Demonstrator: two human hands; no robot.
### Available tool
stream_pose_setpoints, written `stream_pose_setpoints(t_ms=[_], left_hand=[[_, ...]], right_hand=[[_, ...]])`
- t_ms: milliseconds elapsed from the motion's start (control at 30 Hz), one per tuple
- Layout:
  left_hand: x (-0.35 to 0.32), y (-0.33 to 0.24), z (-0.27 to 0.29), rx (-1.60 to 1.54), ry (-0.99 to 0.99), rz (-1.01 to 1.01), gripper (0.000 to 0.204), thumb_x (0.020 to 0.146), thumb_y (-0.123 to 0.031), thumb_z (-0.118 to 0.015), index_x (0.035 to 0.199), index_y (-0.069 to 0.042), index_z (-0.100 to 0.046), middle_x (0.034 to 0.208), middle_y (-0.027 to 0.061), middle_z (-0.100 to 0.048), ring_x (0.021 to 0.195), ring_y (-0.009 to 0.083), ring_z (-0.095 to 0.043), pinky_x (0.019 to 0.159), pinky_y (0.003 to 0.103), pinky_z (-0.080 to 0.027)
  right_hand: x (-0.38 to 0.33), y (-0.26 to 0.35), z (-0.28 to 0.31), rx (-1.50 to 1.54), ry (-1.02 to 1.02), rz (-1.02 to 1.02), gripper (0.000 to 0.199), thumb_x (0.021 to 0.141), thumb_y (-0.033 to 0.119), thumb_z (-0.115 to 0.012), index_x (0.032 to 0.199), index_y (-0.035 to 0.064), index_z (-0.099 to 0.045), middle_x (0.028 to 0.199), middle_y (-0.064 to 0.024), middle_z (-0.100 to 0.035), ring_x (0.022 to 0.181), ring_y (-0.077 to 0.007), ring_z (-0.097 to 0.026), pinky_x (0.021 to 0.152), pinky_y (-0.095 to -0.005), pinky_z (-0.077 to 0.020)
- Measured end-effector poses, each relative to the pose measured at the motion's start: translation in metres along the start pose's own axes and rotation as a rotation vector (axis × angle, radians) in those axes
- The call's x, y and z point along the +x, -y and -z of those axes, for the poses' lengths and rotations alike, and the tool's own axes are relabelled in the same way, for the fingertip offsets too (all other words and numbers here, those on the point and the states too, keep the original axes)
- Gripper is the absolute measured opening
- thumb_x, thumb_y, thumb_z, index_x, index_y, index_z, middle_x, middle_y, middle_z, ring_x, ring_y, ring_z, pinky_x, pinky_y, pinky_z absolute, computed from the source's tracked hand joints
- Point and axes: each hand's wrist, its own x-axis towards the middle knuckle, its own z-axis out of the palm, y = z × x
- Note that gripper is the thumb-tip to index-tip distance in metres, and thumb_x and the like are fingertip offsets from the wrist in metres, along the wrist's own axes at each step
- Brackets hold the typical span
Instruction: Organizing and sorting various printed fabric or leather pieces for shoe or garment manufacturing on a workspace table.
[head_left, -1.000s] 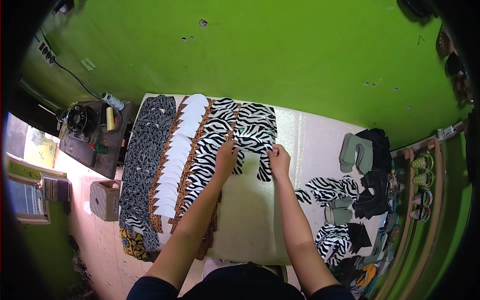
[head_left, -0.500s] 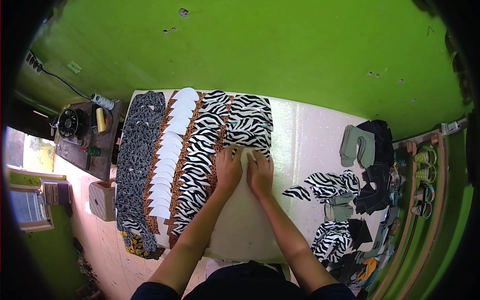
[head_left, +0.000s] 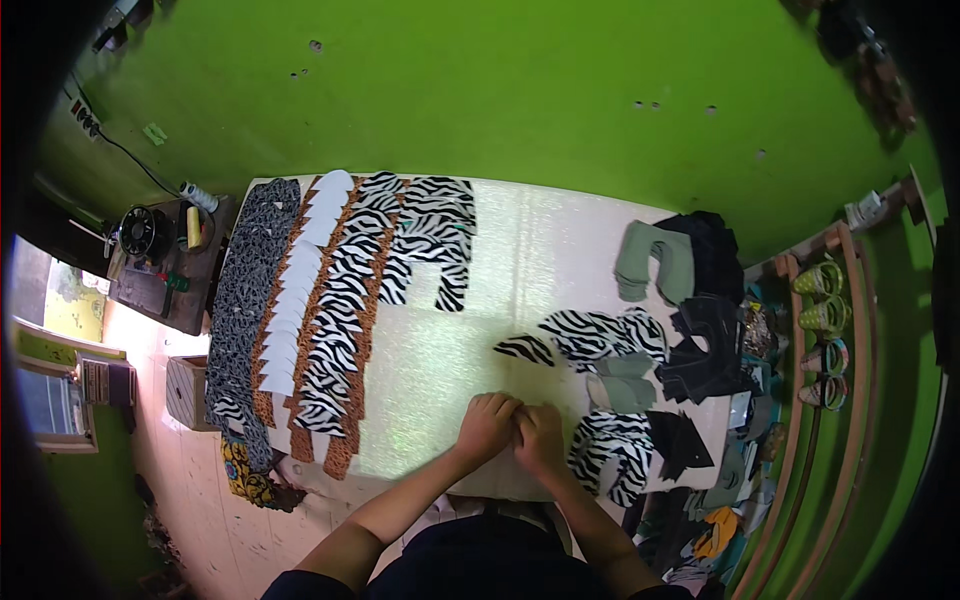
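Note:
My left hand [head_left: 490,424] and my right hand [head_left: 541,437] meet above the table's front part, fingers curled and touching each other. Whether a small thing is between them is hidden. To the right of my right hand lie zebra-print fabric pieces [head_left: 612,447]. Beyond it are a leaf-shaped zebra piece [head_left: 526,348] and folded grey-green pieces [head_left: 621,390]. Farther away, on the left, U-shaped zebra pieces [head_left: 437,208] lie at the end of a row. Beside them run overlapping zebra pieces [head_left: 340,330], white rounded pieces [head_left: 283,325], leopard-print fabric [head_left: 338,463] and grey-black patterned fabric [head_left: 250,300].
The pale table [head_left: 550,240] stands against a green wall. Black cut pieces [head_left: 700,350] and a grey-green U-shaped piece [head_left: 640,255] lie at its right. A wooden rack [head_left: 790,400] holds shoes [head_left: 824,313]. At left are a dark side table [head_left: 165,285] and a box [head_left: 187,393].
Both hands have come back from the U-shaped zebra pieces toward the table's near edge and closed together. The view has shifted, so the table's things appear farther left.

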Motion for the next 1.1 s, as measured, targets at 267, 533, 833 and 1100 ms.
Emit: stream_pose_setpoints(t_ms=[267, 533, 833, 1100], left_hand=[[-0.002, -0.087, -0.055, -0.067, 0.143, -0.037, 0.029, 0.075, -0.011, -0.056, 0.103, -0.002, -0.055, 0.09, 0.0137, -0.057, 0.081, 0.0304, -0.056, 0.073, 0.039, -0.043], [-0.02, -0.132, -0.081, 0.057, 0.255, -0.014, 0.057, 0.067, -0.029, -0.069, 0.113, 0.0, -0.051, 0.098, 0.0149, -0.051, 0.086, 0.03, -0.053, 0.074, 0.038, -0.042], [-0.025, -0.139, -0.091, 0.059, 0.236, 0.118, 0.062, 0.066, -0.019, -0.07, 0.118, 0.002, -0.045, 0.099, 0.018, -0.048, 0.09, 0.0332, -0.05, 0.078, 0.04, -0.044], [-0.032, -0.148, -0.077, -0.005, 0.192, 0.22, 0.06, 0.067, -0.017, -0.068, 0.12, -0.001, -0.045, 0.102, 0.0196, -0.047, 0.098, 0.036, -0.047, 0.085, 0.04, -0.041]], right_hand=[[-0.051, -0.058, 0.083, -0.11, -0.092, 0.018, 0.017, 0.07, 0.008, -0.061, 0.086, 0.0054, -0.058, 0.088, -0.0076, -0.055, 0.085, -0.0265, -0.053, 0.086, -0.0466, -0.0362], [-0.105, -0.092, 0.14, -0.216, 0.007, -0.108, 0.044, 0.065, 0.015, -0.064, 0.108, 0.0094, -0.056, 0.105, -0.009, -0.051, 0.104, -0.0277, -0.045, 0.089, -0.0426, -0.0324], [-0.12, -0.111, 0.14, -0.206, 0.052, -0.051, 0.033, 0.068, 0.016, -0.067, 0.1, 0.0105, -0.058, 0.095, -0.0061, -0.053, 0.095, -0.0237, -0.049, 0.081, -0.038, -0.0354], [-0.114, -0.101, 0.147, -0.187, 0.08, -0.06, 0.035, 0.068, 0.018, -0.067, 0.101, 0.0121, -0.058, 0.092, -0.0063, -0.052, 0.094, -0.0241, -0.049, 0.084, -0.0381, -0.0343]])
